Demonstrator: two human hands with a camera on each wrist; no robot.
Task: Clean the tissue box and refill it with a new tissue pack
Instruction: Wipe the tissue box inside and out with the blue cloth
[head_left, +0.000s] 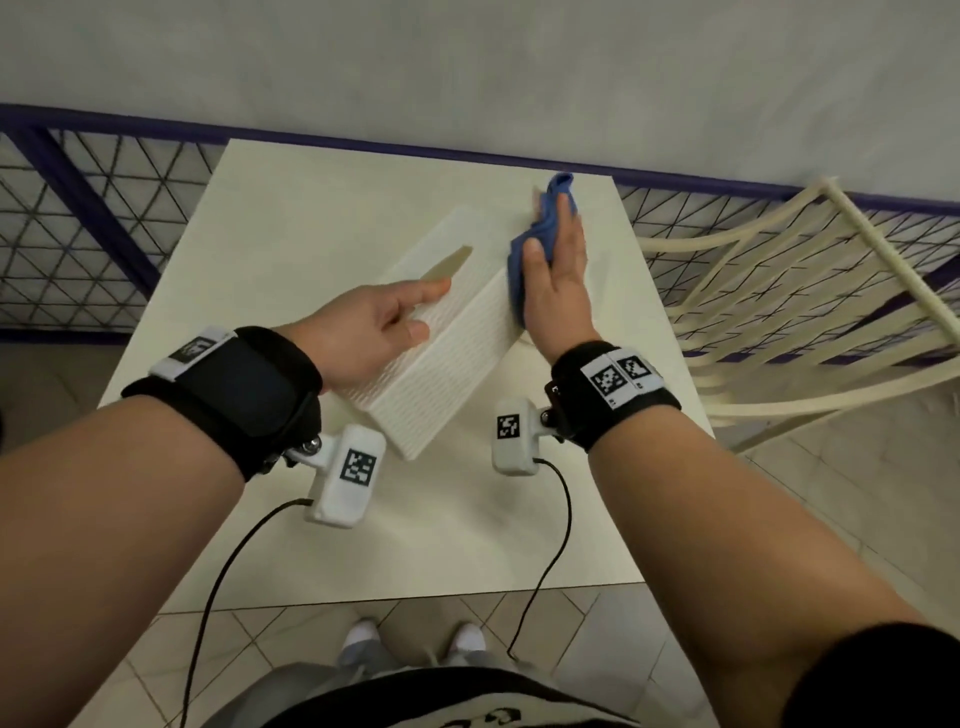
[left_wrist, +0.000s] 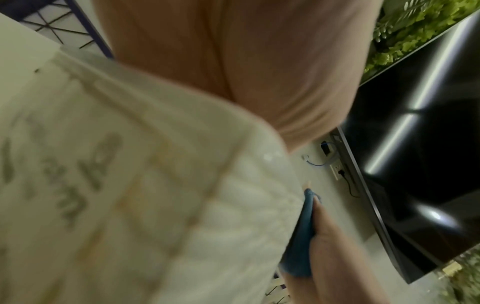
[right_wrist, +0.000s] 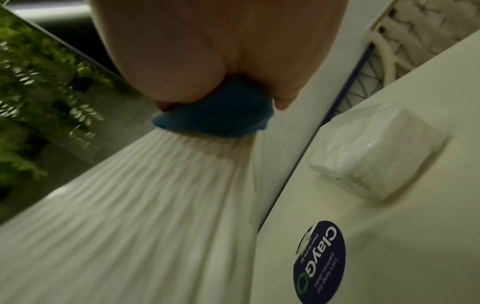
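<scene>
The white ribbed tissue box (head_left: 457, 338) lies slantwise on the white table (head_left: 363, 519), with its tan slot (head_left: 447, 262) facing up. My left hand (head_left: 428, 306) grips the box's near left end, fingers over the top and thumb on the side. A blue cloth (head_left: 519, 270) is pressed flat against the box's right long side by my right hand (head_left: 550, 228), whose fingers are straight. The right wrist view shows the cloth (right_wrist: 215, 117) on the ribbed wall (right_wrist: 130, 205). A clear-wrapped tissue pack (right_wrist: 376, 156) lies on the table to the right.
A round dark-blue sticker (right_wrist: 319, 263) is stuck on the table near the pack. A cream slatted chair (head_left: 779, 291) stands at the table's right. Purple-framed mesh fencing (head_left: 78, 208) runs behind the table. A black screen (left_wrist: 415, 144) shows in the left wrist view.
</scene>
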